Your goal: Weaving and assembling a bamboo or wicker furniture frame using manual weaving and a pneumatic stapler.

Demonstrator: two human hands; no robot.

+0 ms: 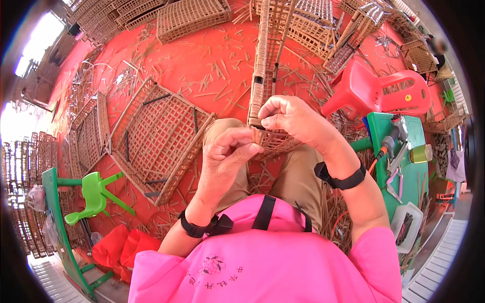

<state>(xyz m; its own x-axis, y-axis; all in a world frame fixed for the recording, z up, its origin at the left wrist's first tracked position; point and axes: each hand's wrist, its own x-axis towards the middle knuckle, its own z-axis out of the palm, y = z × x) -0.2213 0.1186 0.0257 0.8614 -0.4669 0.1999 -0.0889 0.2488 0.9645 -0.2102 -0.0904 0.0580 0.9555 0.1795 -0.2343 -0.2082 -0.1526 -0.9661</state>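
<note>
A tall woven wicker basket (258, 93) stands between my knees, its wrapped rim running away from me and its near corner at my hands. My left hand (227, 154) is closed at this corner, thumb and fingers pressed together on the wicker edge. Just above and to the right, my right hand (295, 118) has its thumb and fingers pinched beside the rim. Anything thin between these fingertips is too small to make out. Part of the basket's lattice (278, 145) shows beneath my right hand. The corner itself is partly hidden by my fingers.
A larger wicker lattice tray (161, 136) lies on the red floor to the left. A red plastic chair (364, 91) stands right, beside a green table (414, 182) bearing tools. A green stool (96, 197) is at left. Cane scraps (217, 76) litter the floor; wicker pieces are stacked behind.
</note>
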